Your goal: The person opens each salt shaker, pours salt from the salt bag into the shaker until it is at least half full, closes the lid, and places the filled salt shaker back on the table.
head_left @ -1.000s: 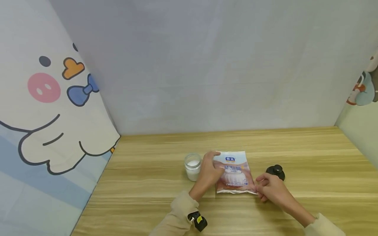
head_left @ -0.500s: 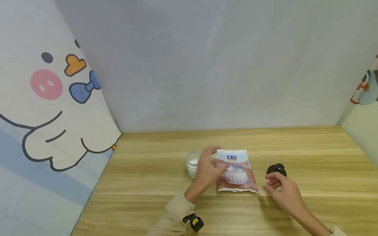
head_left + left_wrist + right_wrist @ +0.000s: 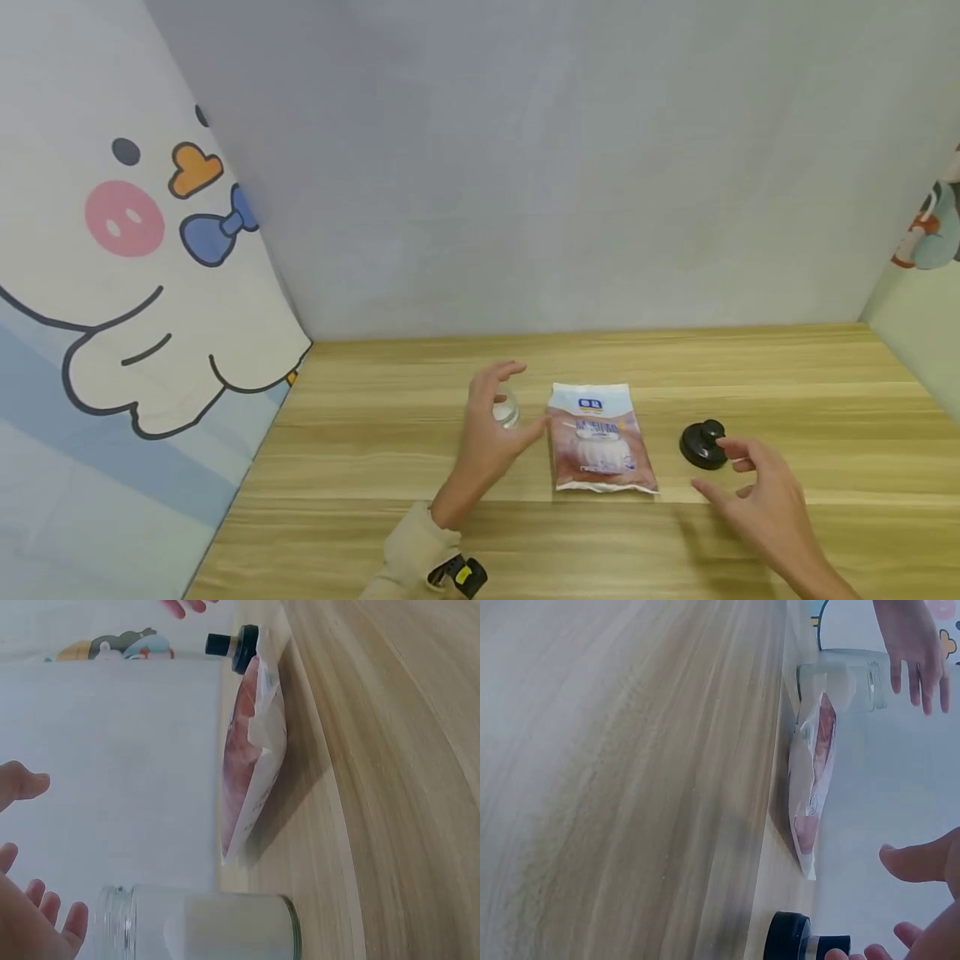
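A glass jar [image 3: 507, 410] of white contents stands on the table, partly hidden in the head view behind my left hand [image 3: 483, 437]. That hand hovers over the jar with thumb and fingers spread; in the left wrist view, a gap separates the fingers from the jar [image 3: 217, 926]. Flat on the table to the right lies a printed salt-like bag [image 3: 600, 454], pink-brown with a pale top. Beyond it sits a round black lid with a knob [image 3: 699, 448]. My right hand [image 3: 768, 500] is raised beside this lid, fingers loosely bent, holding nothing.
The wood-grain table [image 3: 375, 467] meets a pale grey backdrop [image 3: 562, 208] at its far edge. On the left hangs a cloth [image 3: 172, 333] with a cartoon print. A black wrist device [image 3: 459, 575] sits on my left sleeve.
My left hand has left the bag and moved left to the jar. My right hand has let go of the bag's lower right corner and drawn right. The bag has stayed in place.
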The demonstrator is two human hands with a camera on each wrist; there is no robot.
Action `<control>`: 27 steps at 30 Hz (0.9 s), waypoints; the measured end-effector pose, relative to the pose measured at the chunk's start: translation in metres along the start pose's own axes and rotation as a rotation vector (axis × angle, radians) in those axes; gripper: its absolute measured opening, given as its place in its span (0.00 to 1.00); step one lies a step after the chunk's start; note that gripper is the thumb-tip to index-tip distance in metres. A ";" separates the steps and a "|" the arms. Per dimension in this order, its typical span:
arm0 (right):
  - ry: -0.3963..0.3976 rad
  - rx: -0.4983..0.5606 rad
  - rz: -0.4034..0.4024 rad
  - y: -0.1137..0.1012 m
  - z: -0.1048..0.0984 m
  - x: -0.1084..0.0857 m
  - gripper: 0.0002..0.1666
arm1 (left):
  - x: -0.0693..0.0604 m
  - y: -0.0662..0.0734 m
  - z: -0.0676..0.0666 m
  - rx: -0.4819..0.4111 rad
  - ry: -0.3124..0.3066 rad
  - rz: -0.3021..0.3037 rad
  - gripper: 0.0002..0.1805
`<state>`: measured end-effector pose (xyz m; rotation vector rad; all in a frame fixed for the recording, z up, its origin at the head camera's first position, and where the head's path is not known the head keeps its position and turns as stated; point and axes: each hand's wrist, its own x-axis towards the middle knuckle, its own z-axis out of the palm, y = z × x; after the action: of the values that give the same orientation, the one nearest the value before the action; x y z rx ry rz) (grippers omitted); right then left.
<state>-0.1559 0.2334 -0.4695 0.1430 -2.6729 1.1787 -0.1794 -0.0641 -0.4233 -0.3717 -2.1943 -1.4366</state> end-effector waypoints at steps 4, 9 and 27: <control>0.017 -0.004 0.004 0.008 -0.001 0.003 0.40 | -0.002 -0.021 -0.007 0.043 0.011 -0.036 0.37; -0.013 0.008 0.027 0.019 -0.002 0.008 0.46 | -0.005 -0.032 -0.015 0.072 0.029 -0.072 0.39; -0.210 0.029 0.151 0.044 -0.001 0.022 0.54 | -0.018 -0.046 -0.026 -0.018 0.020 -0.300 0.43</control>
<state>-0.1850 0.2634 -0.4954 0.0748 -2.8936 1.3144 -0.1799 -0.1064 -0.4603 -0.0334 -2.2954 -1.6060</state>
